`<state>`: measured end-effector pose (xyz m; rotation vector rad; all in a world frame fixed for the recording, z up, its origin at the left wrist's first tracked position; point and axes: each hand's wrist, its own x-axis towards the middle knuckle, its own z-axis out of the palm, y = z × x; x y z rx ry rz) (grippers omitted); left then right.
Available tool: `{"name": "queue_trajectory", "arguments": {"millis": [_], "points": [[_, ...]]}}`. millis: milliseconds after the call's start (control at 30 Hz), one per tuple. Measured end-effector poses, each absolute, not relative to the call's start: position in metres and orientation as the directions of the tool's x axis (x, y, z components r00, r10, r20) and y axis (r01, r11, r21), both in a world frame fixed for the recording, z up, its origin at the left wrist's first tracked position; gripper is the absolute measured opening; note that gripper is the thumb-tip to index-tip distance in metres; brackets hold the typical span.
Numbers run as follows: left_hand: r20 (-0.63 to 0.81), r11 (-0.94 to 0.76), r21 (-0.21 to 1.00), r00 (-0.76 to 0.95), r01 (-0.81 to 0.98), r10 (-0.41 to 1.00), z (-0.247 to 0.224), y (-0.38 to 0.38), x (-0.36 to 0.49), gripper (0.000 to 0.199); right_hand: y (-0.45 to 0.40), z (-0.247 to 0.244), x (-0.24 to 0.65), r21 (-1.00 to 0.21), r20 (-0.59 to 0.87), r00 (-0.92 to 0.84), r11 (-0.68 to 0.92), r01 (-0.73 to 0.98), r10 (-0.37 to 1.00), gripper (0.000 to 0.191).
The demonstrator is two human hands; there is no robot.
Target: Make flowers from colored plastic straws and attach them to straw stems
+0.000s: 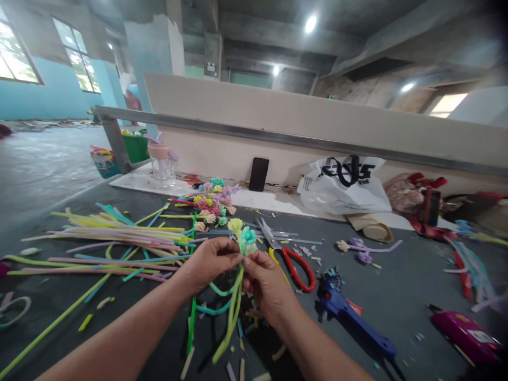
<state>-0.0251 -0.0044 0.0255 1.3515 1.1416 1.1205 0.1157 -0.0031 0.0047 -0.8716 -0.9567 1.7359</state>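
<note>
Between both hands, over the dark table, is a small bunch of pipe cleaner flowers point(247, 239), one yellow and one turquoise. Its green stems point(230, 323) hang down below the fingers. My left hand point(216, 260) pinches the bunch from the left just under the flower heads. From the other side, my right hand point(264, 278) has thumb and fingers closed on the same spot. Scissors point(293, 264) with red and yellow handles lie beside my right hand, blades apart. A blue glue gun point(357, 320) rests farther right.
Loose pipe cleaners point(119, 235) cover the left side. Finished flowers point(216, 198) are heaped behind the hands. A clear bottle point(162, 164), a black phone point(259, 174) and a white bag point(345, 185) stand along the back. A purple tool point(462, 330) lies right; offcuts are scattered about.
</note>
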Motion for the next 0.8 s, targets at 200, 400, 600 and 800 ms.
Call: {"name": "queue_trajectory", "arguments": {"millis": [200, 400, 600, 800], "points": [[0.031, -0.033, 0.999, 0.125, 0.007, 0.992, 0.024, -0.004, -0.029, 0.022, -0.003, 0.008, 0.116, -0.896, -0.174, -0.291, -0.274, -0.350, 0.941, 0.029], [-0.088, 0.107, 0.982, 0.125, -0.155, 0.988, 0.032, -0.007, -0.032, 0.023, 0.002, 0.015, 0.124, -0.762, -0.203, -0.465, -0.437, -0.477, 0.862, 0.027], [-0.084, 0.140, 0.921, 0.165, -0.363, 0.983, 0.031, -0.006, -0.035, 0.020, 0.005, 0.019, 0.127, -0.710, -0.250, -0.463, -0.486, -0.509, 0.850, 0.023], [-0.079, 0.189, 0.880, 0.258, -0.436, 0.963, 0.031, -0.008, -0.038, 0.015, 0.003, 0.018, 0.126, -0.745, -0.217, -0.490, -0.467, -0.475, 0.844, 0.024]]}}
